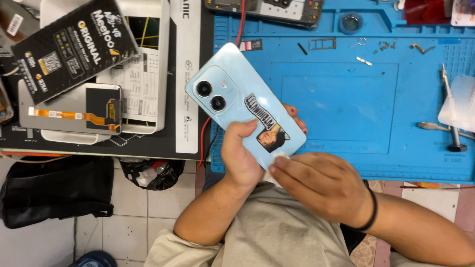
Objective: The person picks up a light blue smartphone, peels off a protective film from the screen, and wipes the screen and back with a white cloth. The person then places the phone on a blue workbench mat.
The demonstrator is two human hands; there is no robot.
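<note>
My left hand grips a light blue phone from below, back side up, with two round camera lenses and stickers on it. The thumb lies on the phone's back and the fingertips show past its right edge. My right hand presses a small white wad against the phone's lower end, fingers closed on it. A black band circles the right wrist. The phone is tilted, its camera end pointing up and left over the edge of a blue work mat.
Another opened phone lies at the mat's top edge with a red wire. Small screws and parts sit at the top right. Tweezers and a screwdriver lie right. Left are a black box, a screen part and white trays. A black bag is on the tiled floor.
</note>
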